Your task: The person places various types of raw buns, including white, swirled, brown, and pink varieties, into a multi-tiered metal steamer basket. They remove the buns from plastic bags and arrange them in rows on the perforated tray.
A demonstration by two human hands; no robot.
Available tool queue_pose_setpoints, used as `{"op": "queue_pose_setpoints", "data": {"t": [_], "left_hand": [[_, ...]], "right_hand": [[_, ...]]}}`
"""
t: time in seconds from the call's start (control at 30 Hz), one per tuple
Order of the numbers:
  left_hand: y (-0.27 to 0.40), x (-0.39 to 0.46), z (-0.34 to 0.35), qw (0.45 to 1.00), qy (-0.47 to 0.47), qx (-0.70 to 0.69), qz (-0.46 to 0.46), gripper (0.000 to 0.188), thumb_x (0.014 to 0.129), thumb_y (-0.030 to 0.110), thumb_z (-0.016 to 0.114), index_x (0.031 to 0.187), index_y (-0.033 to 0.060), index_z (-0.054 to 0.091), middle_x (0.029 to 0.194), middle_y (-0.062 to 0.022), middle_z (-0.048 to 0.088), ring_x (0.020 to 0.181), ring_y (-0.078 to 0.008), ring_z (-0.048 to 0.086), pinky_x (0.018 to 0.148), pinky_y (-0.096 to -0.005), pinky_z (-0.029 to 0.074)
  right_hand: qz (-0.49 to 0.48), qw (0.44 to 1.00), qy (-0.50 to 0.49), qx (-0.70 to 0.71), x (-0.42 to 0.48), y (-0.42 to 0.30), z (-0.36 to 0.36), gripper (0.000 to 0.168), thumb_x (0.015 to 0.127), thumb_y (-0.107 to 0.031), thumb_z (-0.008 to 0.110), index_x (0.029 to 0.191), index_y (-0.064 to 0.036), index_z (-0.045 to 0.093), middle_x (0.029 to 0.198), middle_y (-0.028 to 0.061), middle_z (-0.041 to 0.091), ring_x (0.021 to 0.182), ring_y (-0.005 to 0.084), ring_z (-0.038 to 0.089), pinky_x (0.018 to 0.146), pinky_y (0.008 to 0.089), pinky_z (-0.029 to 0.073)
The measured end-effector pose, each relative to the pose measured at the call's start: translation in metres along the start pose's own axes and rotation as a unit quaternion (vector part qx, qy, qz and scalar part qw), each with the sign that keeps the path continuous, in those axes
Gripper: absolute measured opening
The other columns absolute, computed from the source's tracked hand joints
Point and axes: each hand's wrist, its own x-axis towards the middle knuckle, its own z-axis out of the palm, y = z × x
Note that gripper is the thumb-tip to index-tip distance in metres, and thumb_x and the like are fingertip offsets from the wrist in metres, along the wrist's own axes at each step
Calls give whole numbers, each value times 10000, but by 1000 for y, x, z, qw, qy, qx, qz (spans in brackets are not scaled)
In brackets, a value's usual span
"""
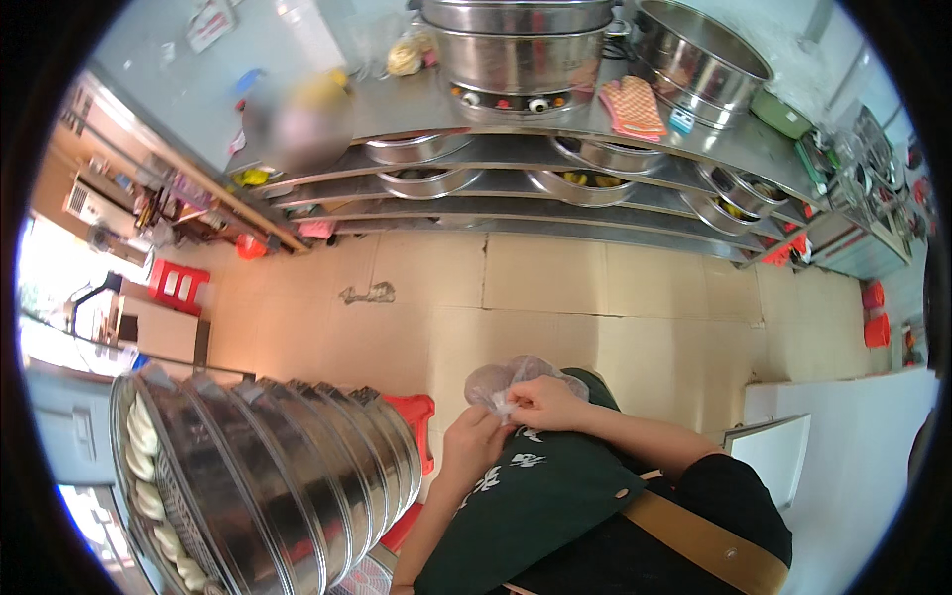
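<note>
A thin translucent plastic bag (487, 381) hangs before my dark green apron, with rounded contents that I cannot make out. My left hand (477, 437) pinches the gathered neck of the bag from the left. From the right, the bent fingers of my right hand (547, 404) grip the same twisted neck, close beside the left fingertips. The hands partly cover the bag's top. White characters show on the apron (535, 506) just below them.
Stacked metal steamer trays (297, 476) with pale buns (149, 500) stand at lower left, near a red plastic stool (420, 424). Across the tiled floor, a steel shelf table (416, 104) holds a large steamer (520, 63), a pot (706, 56) and orange oven mitts (634, 108). A white cabinet (840, 446) is at right.
</note>
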Motion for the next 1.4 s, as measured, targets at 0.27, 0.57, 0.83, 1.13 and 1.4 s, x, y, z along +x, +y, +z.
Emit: {"op": "queue_pose_setpoints", "data": {"t": [0.27, 0.57, 0.83, 1.13, 1.4], "left_hand": [[14, -61, -20, 971, 45, -231, -36, 115, 735, 50, 651, 766, 7, 550, 813, -84, 524, 645, -192, 505, 588, -259, 409], [24, -102, -43, 952, -11, -291, -93, 108, 776, 87, 632, 807, 8, 565, 756, -60, 498, 671, -144, 499, 580, -253, 385], [37, -110, -68, 978, 32, -206, 14, 93, 773, 87, 620, 777, 10, 566, 710, -65, 533, 711, -229, 506, 650, -298, 406], [45, -105, -79, 892, 132, -432, 12, 165, 880, 145, 507, 850, -3, 574, 858, -103, 553, 776, -163, 527, 722, -281, 418], [36, -91, -61, 901, 74, -426, 9, 149, 874, 101, 497, 979, 5, 541, 1092, -113, 461, 1012, -197, 454, 874, -285, 353]], "right_hand": [[51, 983, -63, 164, -19, -8, 45, 159, 753, -146, 563, 838, -18, 604, 602, 32, 570, 585, 84, 536, 519, 247, 407], [45, 973, -127, 188, -33, -38, 57, 90, 778, -70, 559, 809, 3, 602, 626, -10, 560, 577, 41, 474, 497, 200, 368], [-28, 989, -115, 92, -29, -46, 54, 151, 800, -138, 592, 788, 8, 624, 627, -6, 571, 575, 44, 477, 496, 212, 373], [-121, 983, -94, 102, -34, -41, 49, 181, 798, -175, 614, 841, 1, 624, 669, 24, 592, 593, 91, 512, 526, 250, 399], [-205, 978, -41, -19, -46, -54, 54, 145, 782, -155, 596, 819, -14, 604, 757, 125, 586, 704, 228, 559, 619, 309, 422]]}}
